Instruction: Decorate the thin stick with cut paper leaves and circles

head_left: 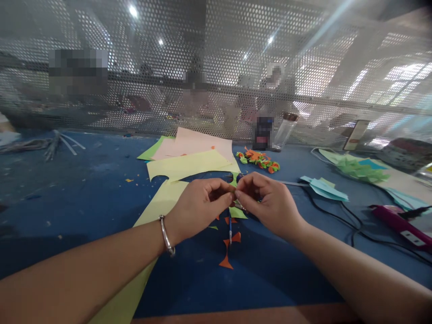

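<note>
While the left hand [205, 200] and right hand [268, 200] come together near the centre of the frame, both pinched narrow on something too hidden to tell, a green paper scrap [238, 213] shows just below their fingertips on the blue counter [189, 279], orange scraps [226, 263] lower down

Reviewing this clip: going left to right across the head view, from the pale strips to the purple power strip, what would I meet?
Pale strips → bracelet → left hand → right hand → light blue papers → purple power strip.
</note>
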### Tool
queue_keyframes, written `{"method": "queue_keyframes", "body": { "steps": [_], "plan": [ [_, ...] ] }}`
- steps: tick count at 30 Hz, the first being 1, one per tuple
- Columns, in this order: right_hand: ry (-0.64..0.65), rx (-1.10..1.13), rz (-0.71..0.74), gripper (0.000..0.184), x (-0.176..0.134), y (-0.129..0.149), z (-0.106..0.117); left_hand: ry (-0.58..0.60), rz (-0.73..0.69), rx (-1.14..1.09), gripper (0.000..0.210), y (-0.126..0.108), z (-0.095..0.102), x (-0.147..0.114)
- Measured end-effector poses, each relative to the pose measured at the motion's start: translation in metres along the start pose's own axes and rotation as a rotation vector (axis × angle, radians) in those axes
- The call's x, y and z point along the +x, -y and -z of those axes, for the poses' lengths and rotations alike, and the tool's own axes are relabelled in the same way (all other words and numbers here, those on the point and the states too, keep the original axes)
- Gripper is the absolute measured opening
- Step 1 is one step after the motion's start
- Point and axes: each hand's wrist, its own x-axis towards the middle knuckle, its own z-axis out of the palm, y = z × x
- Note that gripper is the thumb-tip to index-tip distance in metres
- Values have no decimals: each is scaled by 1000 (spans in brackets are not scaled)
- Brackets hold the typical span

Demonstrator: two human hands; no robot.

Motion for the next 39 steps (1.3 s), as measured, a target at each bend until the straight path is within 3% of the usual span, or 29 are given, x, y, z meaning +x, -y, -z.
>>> {"method": "queue_keyframes", "body": {
  "steps": [13, 25, 29, 33, 35, 39],
  "plan": [
    [116, 174, -112, 9, 1, -4, 2, 48, 18, 188, 22, 1, 5, -1],
    [227, 225, -184, 16, 4, 3, 9, 162, 63, 110, 23, 1, 7, 0],
    [222, 203, -172, 17, 3, 3, 9, 276, 95, 65, 28, -2, 14, 3],
    [231, 191, -182, 19, 3, 0, 8, 280, 25, 273, 33, -6, 33, 11],
    [247, 189, -192, 17, 3, -2, 7, 259, 61, 445, 34, -5, 45, 14],
    [357, 189, -219, 12, 0, -3, 0, 368, 83, 775, 32, 2, 62, 18]
  ]
}}
